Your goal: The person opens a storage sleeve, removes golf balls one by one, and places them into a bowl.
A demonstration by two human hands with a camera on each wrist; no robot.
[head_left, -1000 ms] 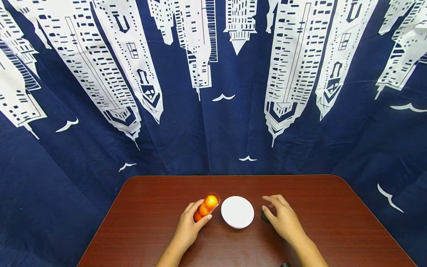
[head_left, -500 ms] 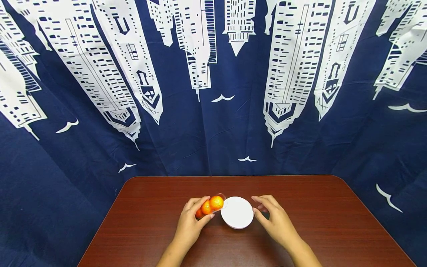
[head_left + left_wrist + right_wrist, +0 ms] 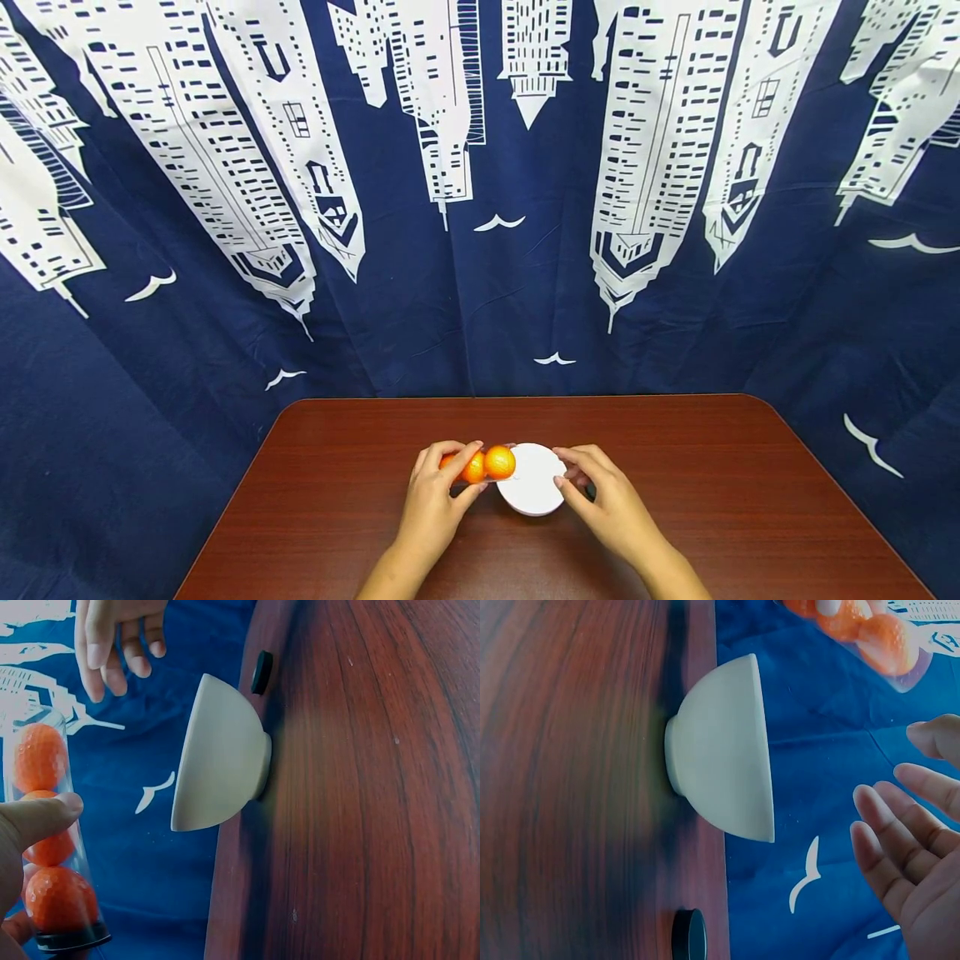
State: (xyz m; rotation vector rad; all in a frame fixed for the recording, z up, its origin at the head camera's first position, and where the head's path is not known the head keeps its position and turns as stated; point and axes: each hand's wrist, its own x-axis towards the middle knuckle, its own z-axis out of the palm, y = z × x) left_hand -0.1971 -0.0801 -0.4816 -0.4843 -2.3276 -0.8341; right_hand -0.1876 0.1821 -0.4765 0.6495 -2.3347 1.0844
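My left hand grips a clear tube holding three orange dimpled balls that look like golf balls. A black cap closes one end; the tube's other end leans right, above the left rim of a white bowl. The bowl stands upright on the table, and the part of its inside that shows has nothing in it. By the bowl's right rim, my right hand is held up with fingers spread and relaxed, grasping nothing. Both wrist views show the hands higher than the rim.
A black round lid lies on the brown table to the right of the bowl, mostly covered by my right hand in the head view. Behind the table hangs a dark blue cloth printed with white buildings and birds.
My left hand has tipped the tube over to the right, bringing its end and the front ball to the bowl's rim. The right hand has moved left from the black lid to the bowl.
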